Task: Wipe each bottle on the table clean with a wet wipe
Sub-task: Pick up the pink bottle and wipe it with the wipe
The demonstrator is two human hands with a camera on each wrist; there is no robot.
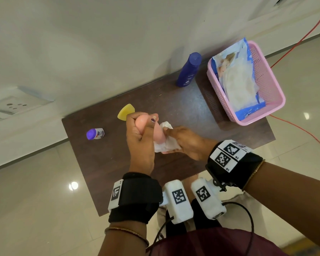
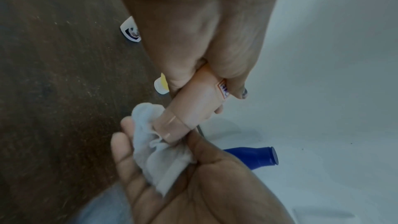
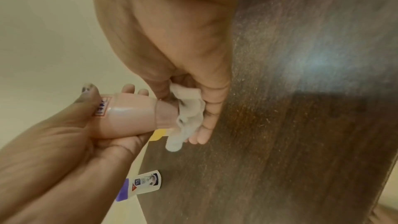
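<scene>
- Your left hand [image 1: 139,137] has its fingers wrapped round the pale pink plastic bottle [image 1: 158,133], held above the dark wooden table [image 1: 118,163].
- Your right hand [image 1: 185,143] fingers clamp a crumpled white wet wipe [image 1: 164,145] on its cap end.
- Four bottles total: pink, tall blue [image 1: 188,70], yellow-capped [image 1: 126,111], small purple-capped [image 1: 95,133].
- One pink mesh basket [image 1: 266,84], holding one wipes pack [image 1: 235,76].
</scene>
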